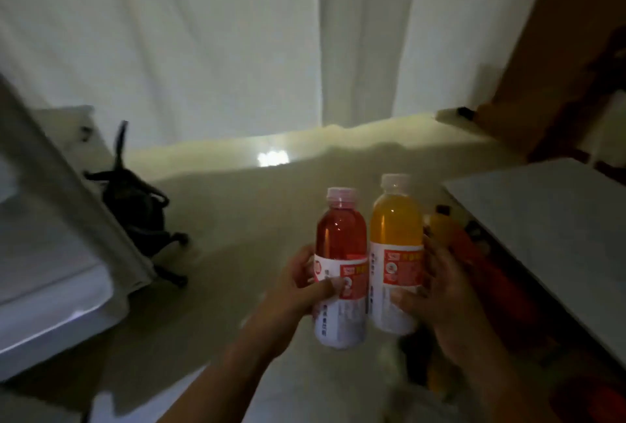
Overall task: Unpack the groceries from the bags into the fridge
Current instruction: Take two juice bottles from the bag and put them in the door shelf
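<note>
I hold two drink bottles upright side by side in front of me. My left hand [301, 283] grips the red drink bottle [340, 236] around its white and red label. Around the label of the orange drink bottle [396, 223], to the right of the red one, my right hand [437, 290] is closed. Both bottles have pale caps. The open fridge door [57, 246], white, fills the left edge of the view. Behind my right hand, more groceries in red and orange packaging [457, 239] lie low beside a white surface.
A dark bag with straps [135, 206] sits on the pale floor [237, 219] next to the fridge door. White curtains [203, 43] hang ahead. A white tabletop [548, 229] juts in from the right, with brown wooden furniture [528, 77] behind it.
</note>
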